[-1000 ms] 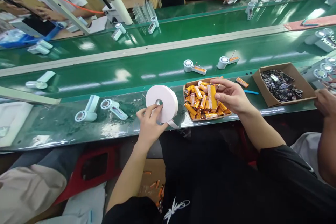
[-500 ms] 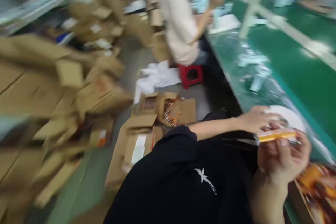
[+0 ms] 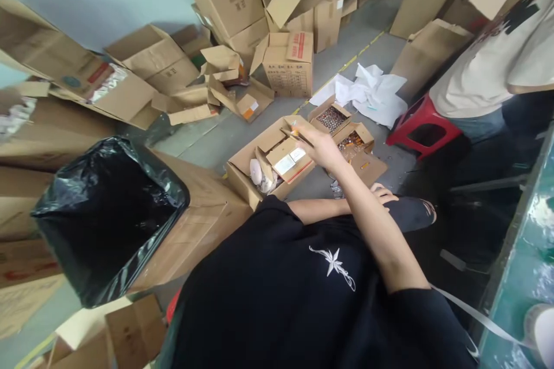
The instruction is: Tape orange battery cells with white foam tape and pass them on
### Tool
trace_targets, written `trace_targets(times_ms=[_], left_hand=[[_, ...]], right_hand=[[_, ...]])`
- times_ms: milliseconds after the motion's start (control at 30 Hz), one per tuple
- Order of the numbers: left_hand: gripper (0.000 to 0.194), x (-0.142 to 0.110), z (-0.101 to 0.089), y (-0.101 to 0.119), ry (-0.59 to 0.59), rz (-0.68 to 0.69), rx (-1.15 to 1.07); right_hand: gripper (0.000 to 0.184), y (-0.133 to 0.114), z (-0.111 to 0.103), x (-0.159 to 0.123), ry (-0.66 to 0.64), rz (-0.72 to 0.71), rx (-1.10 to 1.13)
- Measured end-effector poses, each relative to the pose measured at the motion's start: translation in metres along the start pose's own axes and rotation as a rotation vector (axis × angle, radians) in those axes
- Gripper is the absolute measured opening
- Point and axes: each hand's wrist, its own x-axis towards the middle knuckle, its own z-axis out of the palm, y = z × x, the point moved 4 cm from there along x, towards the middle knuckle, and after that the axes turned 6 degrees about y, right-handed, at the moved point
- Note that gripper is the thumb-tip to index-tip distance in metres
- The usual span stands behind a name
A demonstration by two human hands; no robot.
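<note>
Fingers of the right hand (image 3: pixel 320 147) sit close together over an open carton (image 3: pixel 239 183) on a workshop floor, an orange piece (image 3: pixel 295 131) showing at their tips; whether they pinch it or merely hang above it cannot be told. That piece is over the carton's far side, next to a labelled box (image 3: pixel 298 162) standing inside. Pale rolls (image 3: pixel 256 172) lie at the carton's left end. To the right of the carton, the left hand (image 3: pixel 384 192) rests on the wearer's knee (image 3: pixel 413 213), partly hidden by the right forearm, so how its fingers are set is unclear. Just beyond the carton's right side stand a small box (image 3: pixel 321 108) of tightly packed, shiny-ended pieces and another with orange contents and a folded-out flap (image 3: pixel 373 172). Crumpled white sheets (image 3: pixel 376 92) and a red stool (image 3: pixel 400 130), occupied by a person in a pale top (image 3: pixel 471 78), are farther right of the carton. On its left gapes a black bin liner (image 3: pixel 130 202). Well apart, at the carton's far right, a tape roll (image 3: pixel 545 331) is on the green worktop (image 3: pixel 511 291).
</note>
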Motion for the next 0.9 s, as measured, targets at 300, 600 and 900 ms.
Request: trace_targets(times_ms=[300,600,900], left_hand=[[0.037,0.044,0.017,0.039,-0.037,0.204,-0.229],[0.038,0.088,0.072,0.220,-0.610,0.825,-0.690],[0.062,0.194,0.163,0.254,-0.692,1.168,0.004]], right_hand=[[0.022,0.132,-0.046,-0.178,0.428,0.289,-0.184],[0.037,0.038,0.046,-0.519,1.413,1.052,-0.124],[0.036,-0.061,0.138,-0.712,1.783,1.994,-0.404]])
